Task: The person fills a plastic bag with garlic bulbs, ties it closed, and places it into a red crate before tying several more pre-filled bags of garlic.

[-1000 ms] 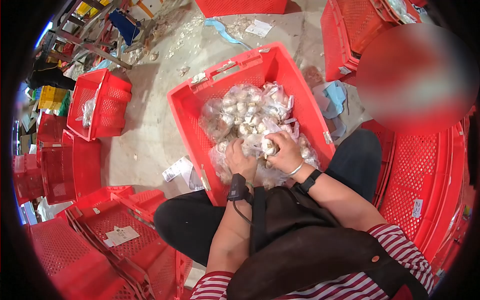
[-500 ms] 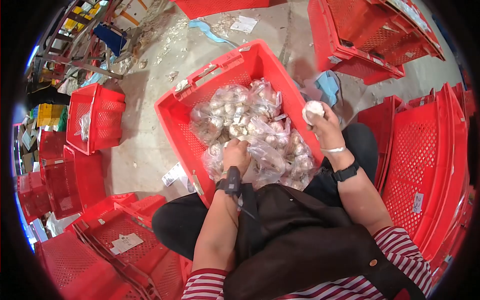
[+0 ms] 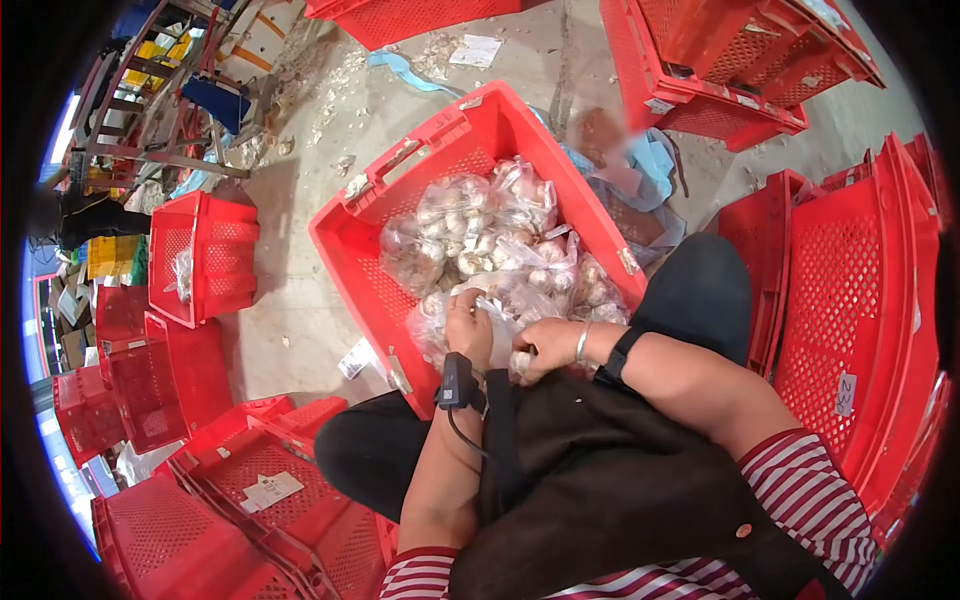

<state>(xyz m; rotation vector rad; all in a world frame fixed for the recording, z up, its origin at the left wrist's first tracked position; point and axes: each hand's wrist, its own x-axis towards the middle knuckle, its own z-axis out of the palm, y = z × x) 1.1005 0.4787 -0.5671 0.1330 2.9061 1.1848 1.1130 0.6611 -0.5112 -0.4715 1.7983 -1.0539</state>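
Note:
A large red crate (image 3: pixel 590 190) stands before my knees, with several clear plastic bags of garlic bulbs (image 3: pixel 455 210) inside. Over its near part, my left hand (image 3: pixel 468 325) is closed on the edge of a clear plastic bag (image 3: pixel 503 335). Just to the right, my right hand (image 3: pixel 548 345) is curled at the same bag, with a whitish bulb partly showing at its fingertips. The two hands are close together, and the bag's lower part is hidden by them.
Stacked red crates (image 3: pixel 830 300) rise at the right, with more crates (image 3: pixel 720 70) at the top right. A small red crate (image 3: pixel 230 255) and others (image 3: pixel 160 380) stand at the left. Blue cloth (image 3: pixel 655 165) and paper (image 3: pixel 476 50) lie on the floor.
My right hand has come down and left from beside the crate's right edge, bringing the bulb to the bag at my left hand. The view has shifted slightly.

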